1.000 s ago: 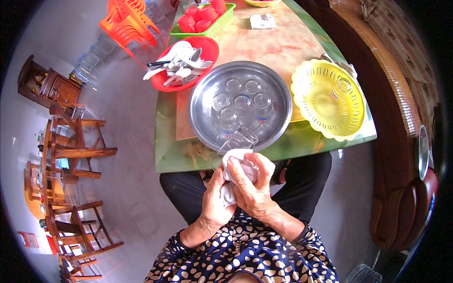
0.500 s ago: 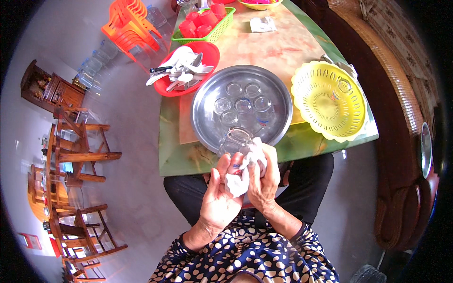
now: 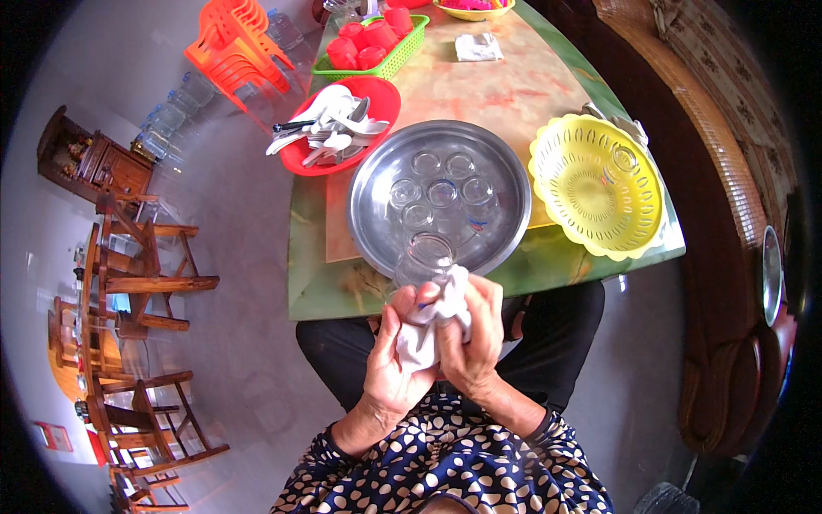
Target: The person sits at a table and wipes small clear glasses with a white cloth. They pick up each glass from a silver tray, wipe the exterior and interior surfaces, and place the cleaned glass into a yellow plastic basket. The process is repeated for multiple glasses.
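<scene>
Over the near rim of a round steel tray (image 3: pixel 374 210), I hold a clear drinking glass (image 3: pixel 425 259) between my hands. My left hand (image 3: pixel 387 368) is closed around the glass's side and lower part. A crumpled white cloth (image 3: pixel 419 340) is gripped in my right hand (image 3: pixel 481 343) and pressed against the glass; it hides the glass's base. Several upturned-looking clear glasses (image 3: pixel 442 194) stand grouped in the tray. To the right, a yellow slotted plastic basket (image 3: pixel 582 201) has one clear glass (image 3: pixel 626 158) lying in it.
A red bowl (image 3: pixel 387 100) of spoons stands left of the tray. Behind it is a green basket (image 3: pixel 402 58) with red cups. A folded white cloth (image 3: pixel 478 47) lies farther back. The marble-look table's green edge (image 3: pixel 334 295) runs close before me. Wooden stools (image 3: pixel 158 284) stand left.
My right hand has shifted the cloth lower and leftward over the glass, and it is bunched more into my left palm. My left fingers have curled in. Tray and baskets stay put.
</scene>
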{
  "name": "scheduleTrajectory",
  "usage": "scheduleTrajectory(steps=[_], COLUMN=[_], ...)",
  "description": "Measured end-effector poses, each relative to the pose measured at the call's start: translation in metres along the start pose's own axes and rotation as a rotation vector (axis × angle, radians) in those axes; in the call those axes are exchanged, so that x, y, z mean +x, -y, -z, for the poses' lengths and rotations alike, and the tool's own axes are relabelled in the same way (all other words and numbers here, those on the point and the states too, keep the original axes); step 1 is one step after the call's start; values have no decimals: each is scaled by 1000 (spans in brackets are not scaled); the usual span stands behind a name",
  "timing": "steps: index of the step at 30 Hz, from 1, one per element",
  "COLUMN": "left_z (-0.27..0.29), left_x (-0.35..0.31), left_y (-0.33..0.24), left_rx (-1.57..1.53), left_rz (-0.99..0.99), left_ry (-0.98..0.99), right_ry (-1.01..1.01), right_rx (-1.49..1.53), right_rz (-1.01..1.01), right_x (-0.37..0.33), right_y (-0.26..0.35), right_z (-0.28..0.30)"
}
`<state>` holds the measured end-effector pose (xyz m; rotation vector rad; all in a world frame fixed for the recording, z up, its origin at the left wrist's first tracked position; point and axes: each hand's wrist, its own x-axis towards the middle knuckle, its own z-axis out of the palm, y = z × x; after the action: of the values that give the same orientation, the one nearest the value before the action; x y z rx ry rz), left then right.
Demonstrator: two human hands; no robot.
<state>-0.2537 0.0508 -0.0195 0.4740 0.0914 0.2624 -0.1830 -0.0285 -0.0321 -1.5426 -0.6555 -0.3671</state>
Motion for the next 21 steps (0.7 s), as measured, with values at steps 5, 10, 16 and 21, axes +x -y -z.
scheduleTrajectory(steps=[5, 10, 16, 21], left_z=[6, 8, 7, 6], left_x=[-4, -5, -4, -2], left_y=[2, 4, -1, 0], left_rx=[-104, -105, -79, -75], left_rz=[48, 74, 80, 34], left_ry=[-59, -32, -189, -191], right_ry=[107, 83, 36, 5], right_rx=[353, 513, 74, -139], right_rz=[-362, -459, -32, 233], right_x=[21, 17, -3, -11], right_y=[-1, -6, 2, -2], right_z=[13, 15, 7, 4])
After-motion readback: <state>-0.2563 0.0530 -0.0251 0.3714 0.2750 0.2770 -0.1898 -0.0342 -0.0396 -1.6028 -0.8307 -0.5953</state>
